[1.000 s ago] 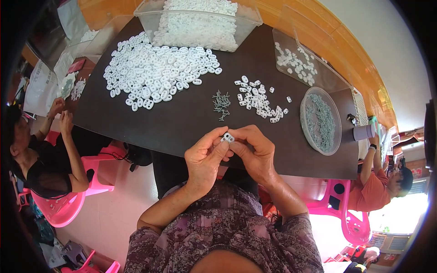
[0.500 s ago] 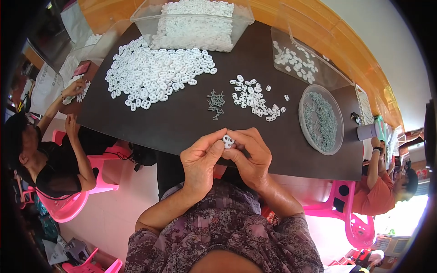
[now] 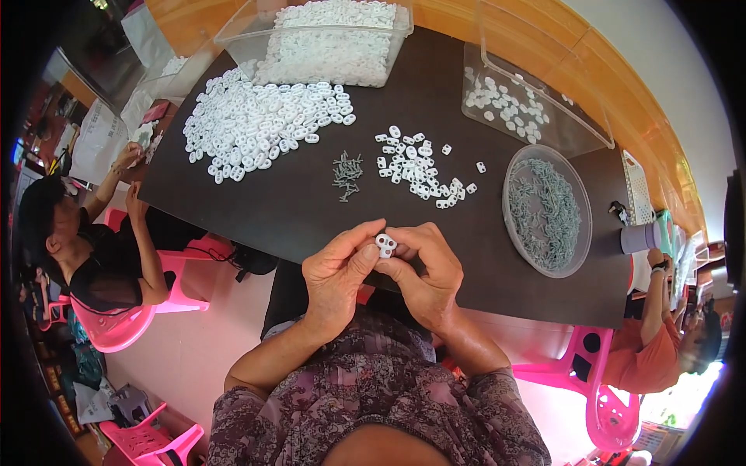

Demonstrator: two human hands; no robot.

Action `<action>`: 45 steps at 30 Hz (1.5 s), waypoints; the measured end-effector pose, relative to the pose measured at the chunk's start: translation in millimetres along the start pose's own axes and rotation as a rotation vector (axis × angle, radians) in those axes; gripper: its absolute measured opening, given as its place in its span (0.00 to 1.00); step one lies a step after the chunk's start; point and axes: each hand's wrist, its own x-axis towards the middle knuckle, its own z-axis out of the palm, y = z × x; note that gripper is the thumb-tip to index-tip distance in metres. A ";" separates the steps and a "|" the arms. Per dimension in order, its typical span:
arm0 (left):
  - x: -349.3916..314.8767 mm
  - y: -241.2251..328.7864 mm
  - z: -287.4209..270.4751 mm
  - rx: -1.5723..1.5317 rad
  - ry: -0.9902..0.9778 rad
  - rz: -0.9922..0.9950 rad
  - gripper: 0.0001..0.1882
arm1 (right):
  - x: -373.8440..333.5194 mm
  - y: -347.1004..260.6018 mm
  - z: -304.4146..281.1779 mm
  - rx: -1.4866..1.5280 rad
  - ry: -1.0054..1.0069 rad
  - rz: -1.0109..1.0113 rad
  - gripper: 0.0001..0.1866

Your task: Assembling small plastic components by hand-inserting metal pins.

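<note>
My left hand (image 3: 334,283) and my right hand (image 3: 426,268) meet just in front of the table's near edge. Pinched between their fingertips is a small white plastic piece (image 3: 385,245) with several dark holes; whether it is one part or two put together, I cannot make out. Beyond my hands lies a small heap of grey-green screws (image 3: 347,175). To its right are loose small white two-holed pieces (image 3: 423,171). A broad pile of white oval two-holed pieces (image 3: 264,124) spreads over the far left of the table.
A clear bin (image 3: 233,39) full of white pieces stands behind the pile. At right are a round tub (image 3: 508,210) of screws and a clear tray (image 3: 579,128) with white pieces. A cup (image 3: 639,239) sits at the table's right end. People sit left and right on pink chairs.
The view has shifted and tilted slightly. My fingers have turned the white piece a little, and its holes face up more plainly. Both hands keep their pinch.
</note>
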 end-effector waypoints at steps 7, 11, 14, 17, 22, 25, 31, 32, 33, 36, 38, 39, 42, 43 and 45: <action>0.8 -4.2 16.2 -0.038 0.041 -0.031 0.13 | 3.1 4.2 -10.0 0.088 -0.001 0.016 0.19; 3.1 -6.5 23.2 -0.057 0.071 -0.005 0.13 | 5.7 6.8 -10.8 0.107 0.035 0.034 0.18; 4.5 -11.3 24.7 0.001 0.085 0.057 0.13 | 10.0 3.8 -13.1 0.075 0.032 0.035 0.18; 3.6 -17.0 27.5 0.053 0.089 0.110 0.13 | 8.0 4.8 -14.7 0.010 0.056 -0.018 0.17; 4.2 -25.6 25.3 0.166 0.065 0.249 0.12 | 3.0 11.1 -6.6 -0.064 0.161 -0.121 0.15; 3.5 -27.6 21.5 0.162 0.052 0.253 0.12 | -0.8 10.0 -2.2 -0.064 0.188 -0.136 0.14; 0.5 -21.1 10.6 0.137 0.025 0.241 0.13 | -4.0 2.7 11.8 -0.057 0.208 -0.092 0.16; -0.4 -19.8 8.2 0.132 0.026 0.244 0.13 | -3.4 0.1 13.9 -0.052 0.202 -0.093 0.16; -1.0 -18.7 5.4 0.113 0.025 0.236 0.13 | -2.9 -1.8 16.6 -0.047 0.194 -0.094 0.16; -1.3 -15.6 -2.3 0.085 0.028 0.234 0.13 | -2.8 -6.0 25.5 -0.048 0.188 -0.085 0.17; -1.1 -13.8 -8.3 0.077 0.030 0.240 0.12 | -1.0 -11.4 29.1 -0.053 0.169 -0.074 0.17; -2.1 -12.8 -11.0 0.084 0.028 0.224 0.13 | -0.8 -13.9 30.3 -0.059 0.154 -0.060 0.17; -1.4 -10.5 -16.8 0.091 0.018 0.218 0.13 | -1.4 -14.4 37.4 -0.054 0.167 -0.042 0.18; -0.6 -9.9 -18.7 0.094 0.012 0.229 0.13 | -1.0 -14.3 39.2 -0.057 0.165 -0.043 0.18; 1.0 -12.0 -20.2 0.088 0.019 0.272 0.12 | -0.3 -13.8 42.2 -0.091 0.160 -0.083 0.18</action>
